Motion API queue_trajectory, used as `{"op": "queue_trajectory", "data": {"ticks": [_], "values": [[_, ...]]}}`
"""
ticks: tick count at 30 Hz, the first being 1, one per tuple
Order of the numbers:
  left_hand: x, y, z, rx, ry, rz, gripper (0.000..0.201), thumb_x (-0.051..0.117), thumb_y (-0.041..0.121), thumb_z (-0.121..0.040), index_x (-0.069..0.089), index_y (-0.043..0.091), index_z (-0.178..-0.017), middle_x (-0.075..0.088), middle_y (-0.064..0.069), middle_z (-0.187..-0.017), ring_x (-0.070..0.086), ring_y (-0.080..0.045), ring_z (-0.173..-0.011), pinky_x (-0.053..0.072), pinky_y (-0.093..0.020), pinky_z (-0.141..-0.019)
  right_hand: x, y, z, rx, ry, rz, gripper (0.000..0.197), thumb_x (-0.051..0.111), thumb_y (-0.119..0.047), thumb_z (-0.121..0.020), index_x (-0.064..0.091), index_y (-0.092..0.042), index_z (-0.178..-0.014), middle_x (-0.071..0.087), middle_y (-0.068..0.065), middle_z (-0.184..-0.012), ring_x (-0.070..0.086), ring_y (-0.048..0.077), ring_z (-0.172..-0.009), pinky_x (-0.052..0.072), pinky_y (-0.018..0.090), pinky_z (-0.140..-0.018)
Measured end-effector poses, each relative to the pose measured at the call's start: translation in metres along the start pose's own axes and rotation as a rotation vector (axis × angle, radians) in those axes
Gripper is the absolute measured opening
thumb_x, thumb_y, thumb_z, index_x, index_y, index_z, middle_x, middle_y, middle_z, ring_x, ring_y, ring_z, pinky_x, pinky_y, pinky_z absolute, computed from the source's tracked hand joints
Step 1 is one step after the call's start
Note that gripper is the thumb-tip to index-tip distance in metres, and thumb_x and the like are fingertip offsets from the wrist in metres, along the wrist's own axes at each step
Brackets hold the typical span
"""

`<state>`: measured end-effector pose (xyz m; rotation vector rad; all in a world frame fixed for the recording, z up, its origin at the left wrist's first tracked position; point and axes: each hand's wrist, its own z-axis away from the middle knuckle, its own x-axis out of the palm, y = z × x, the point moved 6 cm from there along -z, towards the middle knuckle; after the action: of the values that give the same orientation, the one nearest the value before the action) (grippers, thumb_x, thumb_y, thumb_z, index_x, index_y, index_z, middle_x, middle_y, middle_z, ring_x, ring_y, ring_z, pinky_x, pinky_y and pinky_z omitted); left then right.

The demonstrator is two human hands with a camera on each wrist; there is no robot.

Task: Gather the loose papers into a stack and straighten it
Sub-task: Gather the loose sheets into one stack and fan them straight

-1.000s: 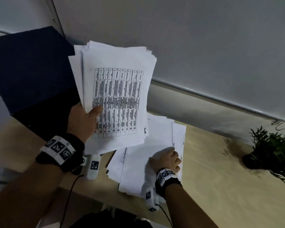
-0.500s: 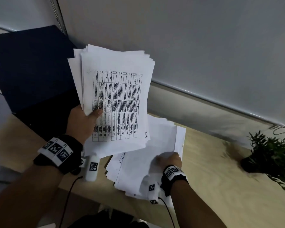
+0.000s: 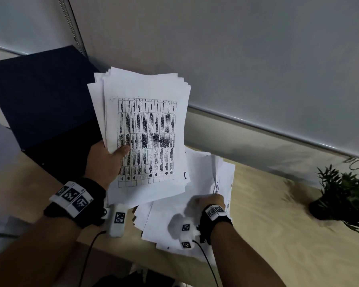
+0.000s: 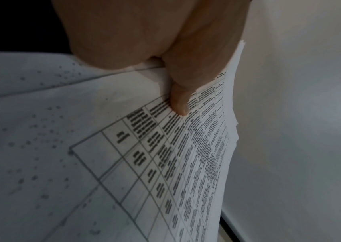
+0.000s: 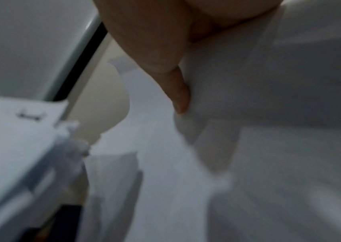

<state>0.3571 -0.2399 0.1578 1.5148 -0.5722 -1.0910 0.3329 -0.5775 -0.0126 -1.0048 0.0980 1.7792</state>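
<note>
My left hand (image 3: 106,160) holds an uneven bundle of papers (image 3: 145,131) raised above the desk, a printed table on the top sheet. In the left wrist view the thumb (image 4: 177,98) presses on that table sheet (image 4: 124,163) and the fingers are hidden behind the bundle. Loose white papers (image 3: 170,220) lie fanned on the desk below and to the right. My right hand (image 3: 209,201) grips their right part. The blurred right wrist view shows its thumb (image 5: 177,91) pinching the sheets (image 5: 268,147).
A dark blue box (image 3: 39,96) stands at the back left, close to the raised bundle. A small potted plant (image 3: 344,193) sits at the right on the wooden desk (image 3: 278,235). A grey wall panel (image 3: 257,59) runs behind. The loose sheets overhang the desk's near edge.
My right hand went from lying on the loose sheets to gripping them, and the sheets slid slightly toward the near edge. The left hand still holds its bundle up.
</note>
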Motion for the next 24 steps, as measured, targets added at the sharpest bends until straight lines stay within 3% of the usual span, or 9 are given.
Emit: {"op": "queue_trajectory", "data": {"ticks": [2,5,7,9,13,15,18,21,24], "values": [[0.005,-0.011,-0.001,-0.018,-0.035,-0.01,0.039,0.074,0.019,-0.087,0.06,0.006,-0.121,0.064,-0.002,-0.107,0.06,-0.021,-0.104,0.04,-0.03,-0.093,-0.025,0.001,0.003,-0.047,0.066,-0.007,0.05,0.072,-0.03,-0.07,0.063,0.003,-0.106,0.07,0.013,-0.1,0.069,0.029,-0.097,0.05,0.025,-0.073],[0.022,-0.041,-0.001,-0.064,-0.103,-0.125,0.052,0.077,0.059,-0.072,0.067,0.027,-0.112,0.07,0.0,-0.104,0.068,-0.024,-0.099,0.049,-0.036,-0.094,-0.079,0.002,0.01,-0.191,0.246,-0.041,0.042,0.077,-0.025,-0.074,0.067,-0.001,-0.106,0.07,0.022,-0.109,0.067,0.038,-0.101,0.052,0.035,-0.084],[0.043,-0.059,0.009,-0.13,-0.198,-0.164,0.038,0.079,0.044,-0.078,0.066,0.028,-0.11,0.07,-0.002,-0.108,0.065,-0.018,-0.097,0.049,-0.032,-0.09,-0.125,0.0,0.02,-0.295,0.363,-0.052,0.038,0.078,-0.022,-0.076,0.066,0.003,-0.102,0.069,0.027,-0.106,0.066,0.042,-0.098,0.051,0.039,-0.08],[0.066,-0.079,0.019,-0.172,-0.261,-0.186,0.031,0.077,0.022,-0.083,0.069,0.007,-0.109,0.073,-0.011,-0.104,0.068,-0.024,-0.095,0.054,-0.036,-0.086,-0.168,-0.006,0.031,-0.381,0.477,-0.061,0.038,0.078,-0.023,-0.076,0.065,0.006,-0.097,0.069,0.03,-0.099,0.066,0.044,-0.093,0.051,0.04,-0.074],[0.111,-0.097,0.036,-0.172,-0.397,-0.299,0.024,0.075,0.021,-0.085,0.07,0.003,-0.099,0.074,-0.012,-0.092,0.071,-0.027,-0.09,0.054,-0.034,-0.084,-0.239,-0.023,0.064,-0.527,0.607,-0.144,0.032,0.077,-0.026,-0.071,0.067,0.001,-0.086,0.068,0.019,-0.074,0.067,0.033,-0.069,0.047,0.034,-0.058],[0.13,-0.115,0.041,-0.165,-0.483,-0.359,0.035,0.074,0.027,-0.085,0.068,0.004,-0.111,0.074,-0.011,-0.102,0.07,-0.026,-0.096,0.055,-0.037,-0.089,-0.265,-0.027,0.077,-0.559,0.603,-0.255,0.035,0.079,-0.029,-0.069,0.069,-0.001,-0.089,0.07,0.012,-0.075,0.067,0.025,-0.067,0.054,0.034,-0.059],[0.153,-0.155,0.043,-0.109,-0.582,-0.424,0.066,0.07,0.049,-0.076,0.051,0.024,-0.134,0.067,0.0,-0.125,0.065,-0.023,-0.114,0.05,-0.043,-0.102,-0.273,-0.02,0.065,-0.555,0.523,-0.391,0.04,0.079,-0.034,-0.067,0.071,-0.004,-0.093,0.073,0.01,-0.079,0.07,0.021,-0.068,0.06,0.035,-0.065],[0.163,-0.177,0.038,-0.068,-0.624,-0.45,0.075,0.065,0.051,-0.079,0.04,0.023,-0.144,0.055,0.003,-0.14,0.051,-0.02,-0.131,0.038,-0.042,-0.113,-0.235,-0.012,0.033,-0.466,0.373,-0.373,0.041,0.08,-0.036,-0.07,0.07,-0.003,-0.093,0.073,0.008,-0.079,0.069,0.018,-0.064,0.057,0.024,-0.055],[0.154,-0.144,0.046,-0.094,-0.634,-0.393,0.061,0.055,0.046,-0.09,0.045,0.017,-0.142,0.054,0.003,-0.136,0.049,-0.017,-0.129,0.031,-0.034,-0.115,-0.161,-0.003,-0.004,-0.361,0.194,-0.283,0.035,0.076,-0.023,-0.073,0.07,-0.002,-0.1,0.074,0.011,-0.087,0.071,0.024,-0.076,0.054,0.028,-0.067]]}}
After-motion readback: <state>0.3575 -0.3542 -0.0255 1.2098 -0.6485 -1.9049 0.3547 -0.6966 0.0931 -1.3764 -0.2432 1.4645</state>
